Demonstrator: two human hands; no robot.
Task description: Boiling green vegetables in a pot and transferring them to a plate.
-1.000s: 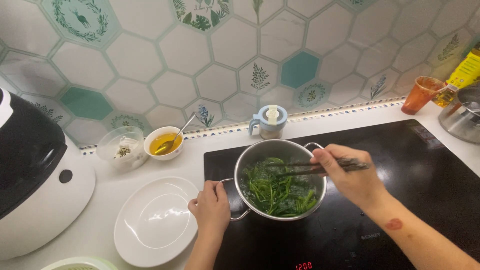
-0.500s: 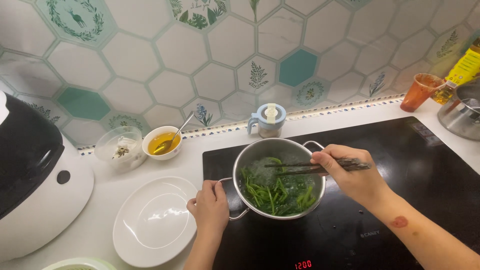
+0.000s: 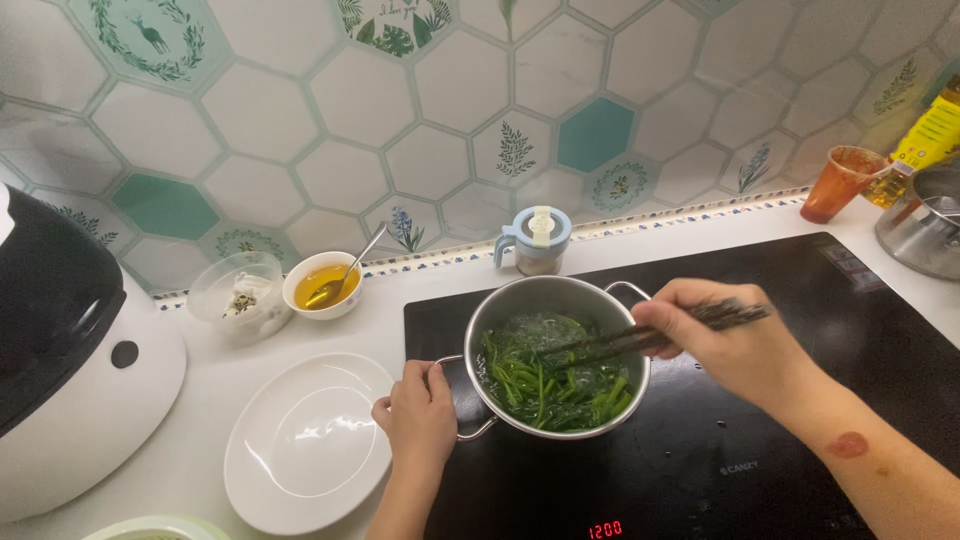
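A steel pot (image 3: 556, 300) with green leafy vegetables (image 3: 553, 380) in water stands on the black induction hob (image 3: 760, 420). My left hand (image 3: 418, 415) grips the pot's near-left handle. My right hand (image 3: 730, 340) holds dark chopsticks (image 3: 640, 340) whose tips reach into the greens. An empty white plate (image 3: 305, 445) lies on the counter just left of my left hand.
A white and black rice cooker (image 3: 70, 350) fills the left side. Behind the plate are a clear glass bowl (image 3: 238, 290) and a small white bowl of yellow liquid with a spoon (image 3: 322, 285). A blue-lidded jar (image 3: 535, 240) stands behind the pot. An orange cup (image 3: 838, 185) and another steel pot (image 3: 925, 220) sit far right.
My right hand has shifted the chopsticks slightly within the greens. My left hand stays on the pot handle.
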